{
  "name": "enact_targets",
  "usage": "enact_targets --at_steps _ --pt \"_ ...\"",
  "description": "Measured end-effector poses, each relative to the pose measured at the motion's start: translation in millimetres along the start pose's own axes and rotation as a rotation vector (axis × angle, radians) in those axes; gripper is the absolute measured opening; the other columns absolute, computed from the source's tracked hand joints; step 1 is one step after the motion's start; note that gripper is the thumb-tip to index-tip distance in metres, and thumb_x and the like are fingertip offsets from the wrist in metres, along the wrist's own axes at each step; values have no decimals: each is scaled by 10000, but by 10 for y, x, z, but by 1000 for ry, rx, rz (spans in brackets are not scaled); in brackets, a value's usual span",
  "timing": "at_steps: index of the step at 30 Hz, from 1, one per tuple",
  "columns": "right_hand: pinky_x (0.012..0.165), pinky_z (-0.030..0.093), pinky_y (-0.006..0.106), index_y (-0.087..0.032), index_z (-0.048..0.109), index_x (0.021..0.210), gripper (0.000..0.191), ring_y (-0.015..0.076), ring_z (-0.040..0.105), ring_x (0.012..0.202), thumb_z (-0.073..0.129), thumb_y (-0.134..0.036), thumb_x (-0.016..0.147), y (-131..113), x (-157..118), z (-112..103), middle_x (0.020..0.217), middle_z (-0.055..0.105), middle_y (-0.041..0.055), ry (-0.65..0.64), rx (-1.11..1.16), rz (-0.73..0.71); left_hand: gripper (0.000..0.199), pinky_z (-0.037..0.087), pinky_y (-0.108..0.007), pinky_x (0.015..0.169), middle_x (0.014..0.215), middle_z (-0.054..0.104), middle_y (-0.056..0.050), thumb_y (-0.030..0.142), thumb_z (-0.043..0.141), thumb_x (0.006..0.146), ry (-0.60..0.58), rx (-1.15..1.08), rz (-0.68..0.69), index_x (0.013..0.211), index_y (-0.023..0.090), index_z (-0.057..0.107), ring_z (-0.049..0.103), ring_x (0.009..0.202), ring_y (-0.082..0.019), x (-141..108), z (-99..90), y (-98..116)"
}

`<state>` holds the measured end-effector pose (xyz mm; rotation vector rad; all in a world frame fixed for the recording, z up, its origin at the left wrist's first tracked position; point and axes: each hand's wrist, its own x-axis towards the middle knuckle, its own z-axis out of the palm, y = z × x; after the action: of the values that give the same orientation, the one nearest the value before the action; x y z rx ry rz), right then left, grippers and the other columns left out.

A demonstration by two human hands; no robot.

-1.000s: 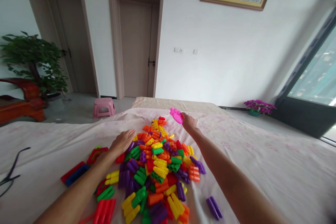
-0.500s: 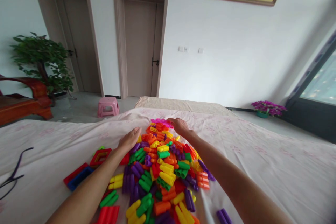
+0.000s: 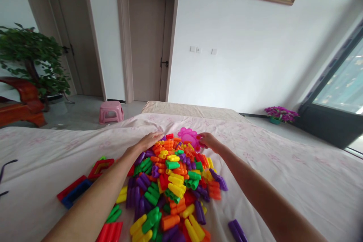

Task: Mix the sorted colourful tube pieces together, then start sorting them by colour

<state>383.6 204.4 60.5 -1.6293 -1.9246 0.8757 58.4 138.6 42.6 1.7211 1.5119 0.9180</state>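
A large heap of plastic bullet-shaped building blocks (image 3: 176,179) in yellow, green, orange, red and purple lies in front of me. My left hand (image 3: 151,140) rests at the far left edge of the heap, fingers stretched out against the blocks. At the far right edge, my right hand (image 3: 208,141) pinches the side of a flat pink scalloped piece (image 3: 188,138), which is tilted up behind the heap. Its exact kind is unclear. Beside my left forearm lie a red square frame (image 3: 99,168) and a blue frame (image 3: 78,193), partly covered by the arm.
A pale flowered cloth (image 3: 283,170) covers the surface under the blocks. A lone purple block (image 3: 238,230) lies at the near right. Dark glasses (image 3: 7,170) show at the left edge. Beyond stand a pink stool (image 3: 111,112) and a wooden chair (image 3: 24,100).
My right hand has shifted right, and the pink piece has tipped up to show its face. My left hand has moved forward and right along the heap. The view has turned slightly right.
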Motion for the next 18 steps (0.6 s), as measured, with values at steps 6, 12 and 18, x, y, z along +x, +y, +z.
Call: enact_targets --at_steps 6,12,18 --pt "455 409 170 -139 693 788 227 92 541 466 521 -94 646 -215 -342 313 561 636 -9 -203 335 25 538 444 -317 1008 1177 716 -47 582 527 791 -93 -120 61 1125 191 685 621 1137 -234 -85 101 251" --pt "487 420 177 -126 678 815 245 99 569 526 505 -98 642 -483 -572 240 640 660 10 -200 467 -116 556 478 -317 943 1075 730 -54 600 468 829 -21 -186 99 1124 168 658 644 1037 -220 -314 74 464" --pt "505 362 187 -147 652 934 277 100 526 531 467 -118 730 -715 -936 120 613 621 -13 -19 122 -349 483 424 -307 1006 1116 700 -47 545 446 866 75 -189 167 1062 165 671 599 1101 -227 -769 -90 713"
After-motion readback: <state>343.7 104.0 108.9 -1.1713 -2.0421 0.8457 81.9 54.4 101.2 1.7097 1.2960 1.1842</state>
